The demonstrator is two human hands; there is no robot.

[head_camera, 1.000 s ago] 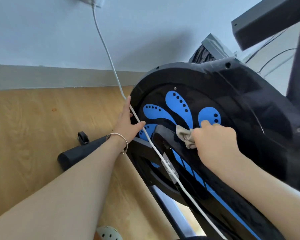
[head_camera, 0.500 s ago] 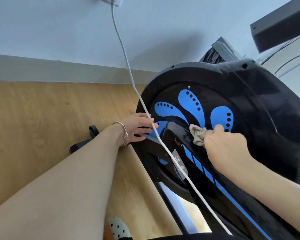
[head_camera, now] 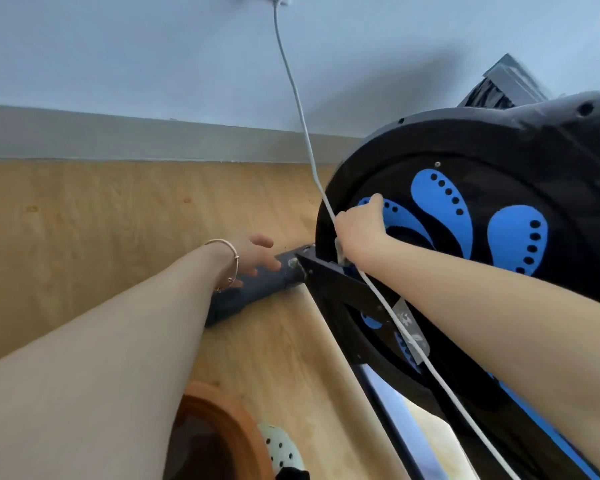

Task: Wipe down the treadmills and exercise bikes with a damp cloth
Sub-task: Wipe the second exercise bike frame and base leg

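Saw right hand (head_camera: 359, 230) at left rim of bike's flywheel cover (head_camera: 482, 140), fingers clamped on cloth (head_camera: 340, 252). Found left hand (head_camera: 253, 254) left of flywheel cover, fingers loosely apart, by base bar (head_camera: 257, 289).

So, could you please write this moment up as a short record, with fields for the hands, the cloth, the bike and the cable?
machine: exercise bike, black wheel cover with blue petal shapes
right hand: curled at the cover's left edge, gripping the cloth
cloth: mostly hidden, a bit shows below the right hand
left hand: open, fingers straight, at the bike's base bar; contact unclear
cable: white, runs from the wall down past the right hand and along the bike
floor: wooden
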